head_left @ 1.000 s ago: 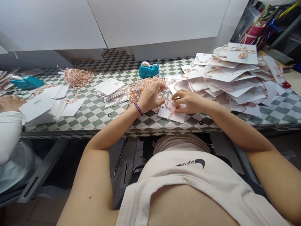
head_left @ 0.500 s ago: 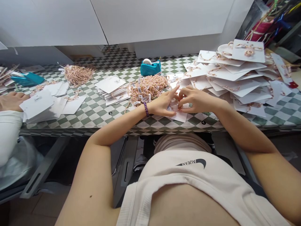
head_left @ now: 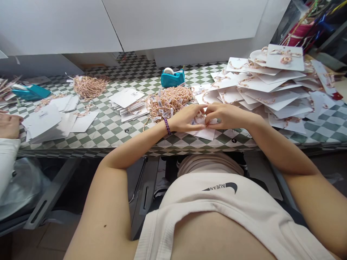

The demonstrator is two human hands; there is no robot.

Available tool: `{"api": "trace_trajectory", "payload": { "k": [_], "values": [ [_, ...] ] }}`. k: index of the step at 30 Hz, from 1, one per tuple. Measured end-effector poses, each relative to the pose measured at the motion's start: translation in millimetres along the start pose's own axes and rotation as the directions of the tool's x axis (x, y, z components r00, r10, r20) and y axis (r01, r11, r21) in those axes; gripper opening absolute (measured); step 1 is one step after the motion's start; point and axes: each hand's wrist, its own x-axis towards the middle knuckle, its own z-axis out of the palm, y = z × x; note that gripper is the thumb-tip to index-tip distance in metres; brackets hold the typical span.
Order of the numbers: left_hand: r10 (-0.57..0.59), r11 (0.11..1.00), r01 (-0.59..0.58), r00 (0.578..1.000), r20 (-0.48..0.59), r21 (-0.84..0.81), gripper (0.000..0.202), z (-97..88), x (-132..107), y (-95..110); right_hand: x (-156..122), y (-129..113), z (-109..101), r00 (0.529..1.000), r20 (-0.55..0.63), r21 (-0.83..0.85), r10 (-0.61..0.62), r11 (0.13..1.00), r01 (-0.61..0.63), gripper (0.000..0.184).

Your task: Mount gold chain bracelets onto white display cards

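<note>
My left hand (head_left: 188, 117), with a purple bead bracelet (head_left: 167, 126) on its wrist, has its fingers bent in and its tips against those of my right hand (head_left: 224, 115). The right hand is closed in a pinch. Between the hands lies part of a pinkish-gold bracelet (head_left: 200, 118), over a white card (head_left: 206, 134) flat on the table. The fingertips hide most of the bracelet and the exact grip. Left of my left hand is a heap of tagged rose-gold bracelets (head_left: 173, 100).
A large pile of carded bracelets (head_left: 273, 85) rises at the right. Behind the heap stands a teal tape dispenser (head_left: 173, 78). Blank cards (head_left: 127, 96) are stacked left of it. A co-worker's hand (head_left: 10, 124) rests at the far left by more cards (head_left: 40, 122).
My left index finger and thumb, spread apart before, have come in to meet the right fingertips. My right fingers have flattened lower. The co-worker's hand has moved left off the cards.
</note>
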Motion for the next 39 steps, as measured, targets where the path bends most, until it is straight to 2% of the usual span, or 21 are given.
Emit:
{"api": "trace_trajectory", "payload": {
  "k": [3,7,14,24,28,30,32,34,36,39],
  "values": [
    [-0.043,0.997,0.043,0.999,-0.014,0.07,0.045,0.2,1.4,-2.2,0.6,-0.8,-0.7,1.0,0.019,-0.01,0.013,1.0,-0.012,0.024],
    [-0.121,0.97,0.134,0.99,-0.074,0.204,0.038,3.0,1.6,-5.1,1.0,-0.4,-1.2,0.996,0.064,-0.017,0.06,0.998,-0.059,0.025],
    [-0.19,0.932,0.241,0.961,-0.201,0.27,0.017,4.6,1.6,-1.2,1.5,-0.9,0.0,0.997,0.049,0.009,0.055,0.998,-0.056,0.023],
    [-0.152,0.93,0.193,0.977,-0.151,0.312,0.019,1.4,-0.2,0.0,1.5,-0.1,0.2,0.998,0.043,0.023,0.038,0.999,-0.039,0.024],
    [-0.089,0.946,0.165,0.96,-0.266,0.279,0.013,2.1,0.0,-2.0,1.2,-1.7,0.2,0.998,0.053,0.023,0.045,0.999,-0.046,0.02],
    [-0.016,0.968,0.092,0.952,-0.305,0.235,0.007,0.5,-0.1,-1.0,1.0,-1.5,0.2,0.997,0.058,0.025,0.055,0.998,-0.056,0.021],
    [0.067,0.984,-0.021,0.963,-0.262,0.175,0.005,-2.4,-0.2,1.4,1.1,-1.1,-0.2,0.997,0.06,0.035,0.052,0.998,-0.054,0.022],
    [0.104,0.989,-0.085,0.982,-0.158,0.12,0.011,-5.0,-0.3,3.9,1.4,-0.9,-1.0,0.997,0.062,0.046,0.035,0.998,-0.038,0.021],
    [0.073,0.991,-0.065,0.995,-0.066,0.117,0.02,-6.3,-0.5,5.2,1.7,-1.2,-1.8,0.998,0.065,0.047,0.027,0.998,-0.03,0.021],
    [0.034,0.986,-0.027,0.999,-0.034,0.165,0.028,-5.5,-1.3,4.6,1.9,-2.0,-2.4,0.997,0.073,0.038,0.037,0.998,-0.04,0.021]
  ]
}}
